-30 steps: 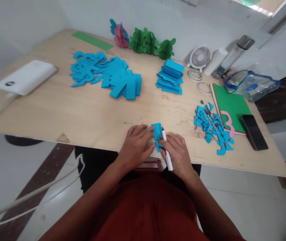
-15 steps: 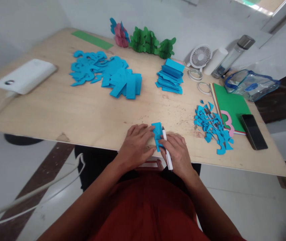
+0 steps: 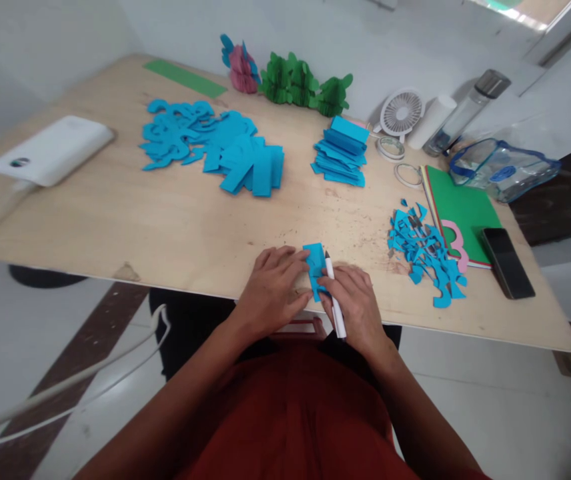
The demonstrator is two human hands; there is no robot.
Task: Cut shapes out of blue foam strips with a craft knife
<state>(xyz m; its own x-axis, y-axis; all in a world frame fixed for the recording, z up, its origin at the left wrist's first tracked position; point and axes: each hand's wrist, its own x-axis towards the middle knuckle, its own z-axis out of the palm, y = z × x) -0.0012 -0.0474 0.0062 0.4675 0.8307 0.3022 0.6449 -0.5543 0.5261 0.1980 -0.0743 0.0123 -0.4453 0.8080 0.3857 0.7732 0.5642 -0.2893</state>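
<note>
A small blue paper piece [image 3: 314, 255] lies at the table's front edge between my two hands. My left hand [image 3: 273, 287] presses on its left side with fingertips and thumb. From the right, my right hand [image 3: 353, 303] touches the lower part of the paper with its fingertips and also holds a white pen [image 3: 336, 307], dark tip pointing up and away. The fingers hide part of the paper. Farther back are a pile of blue curved cut-outs [image 3: 170, 133], a heap of blue strips [image 3: 261, 172] and a stack of folded blue paper [image 3: 340, 152].
Blue scraps [image 3: 423, 243] lie at the right, beside green sheets [image 3: 465, 213] and a black phone [image 3: 507, 262]. A white power bank [image 3: 55, 150] sits at the left. Green paper figures [image 3: 301, 83], a small fan [image 3: 401, 113] and a bottle [image 3: 460, 120] stand along the back.
</note>
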